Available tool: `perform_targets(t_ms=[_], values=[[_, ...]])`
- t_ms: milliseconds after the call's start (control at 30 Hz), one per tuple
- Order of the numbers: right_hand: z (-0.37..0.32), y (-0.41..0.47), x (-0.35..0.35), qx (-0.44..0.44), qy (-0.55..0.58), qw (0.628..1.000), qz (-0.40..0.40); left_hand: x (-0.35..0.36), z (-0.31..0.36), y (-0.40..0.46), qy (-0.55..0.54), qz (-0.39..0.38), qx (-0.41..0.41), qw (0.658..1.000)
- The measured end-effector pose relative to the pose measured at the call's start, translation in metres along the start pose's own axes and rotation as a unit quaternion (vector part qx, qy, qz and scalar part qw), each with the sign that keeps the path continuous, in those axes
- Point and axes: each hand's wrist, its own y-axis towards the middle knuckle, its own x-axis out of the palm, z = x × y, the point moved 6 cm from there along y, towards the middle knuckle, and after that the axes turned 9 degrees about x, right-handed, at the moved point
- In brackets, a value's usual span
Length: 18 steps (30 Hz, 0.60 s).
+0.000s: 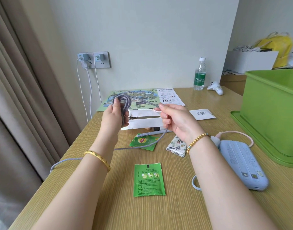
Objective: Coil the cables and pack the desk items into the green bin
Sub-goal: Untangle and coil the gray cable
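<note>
Left hand [115,112], centre frame, fingers clenched round coiled loops of grey cable [124,103]. Right hand [174,118] just right of it, fingers pinching same cable's straight run; loose tail drops to counter [109,213], trails off left edge. Green bin [273,113] at right edge (standing on its lid). Blue power bank [241,165] lower right, near bin.

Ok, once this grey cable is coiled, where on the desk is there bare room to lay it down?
Bare wood lies along the near edge of the desk, below the near green sachet between the forearms. Another patch is at the back, between the map and the green bin. The middle is crowded: Lipton sachet, pen, floral pouch, power bank.
</note>
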Motion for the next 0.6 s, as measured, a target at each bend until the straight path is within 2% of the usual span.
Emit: perform_targets(t_ms=[67, 167, 233, 300, 367, 600], values=[[0.002, 0.0, 0.002, 0.008, -0.015, 1.0, -0.017, -0.003, -0.001, 0.001, -0.075, 0.028, -0.016, 0.997], [0.011, -0.002, 0.012, 0.05, -0.081, 0.993, -0.066, 0.001, -0.001, -0.001, -0.197, 0.031, -0.046, 0.979], [0.019, -0.003, 0.018, 0.083, -0.133, 0.984, -0.084, 0.007, 0.0, -0.005, -0.26, 0.019, -0.058, 0.964], [0.025, -0.003, 0.021, 0.101, -0.172, 0.977, -0.079, 0.016, 0.005, -0.009, -0.307, -0.026, -0.052, 0.95], [0.029, -0.002, 0.023, 0.114, -0.205, 0.97, -0.071, 0.023, 0.01, -0.013, -0.31, -0.072, -0.042, 0.947], [0.041, -0.005, 0.033, 0.136, -0.297, 0.942, -0.08, 0.032, 0.01, -0.019, -0.254, -0.142, -0.045, 0.956]])
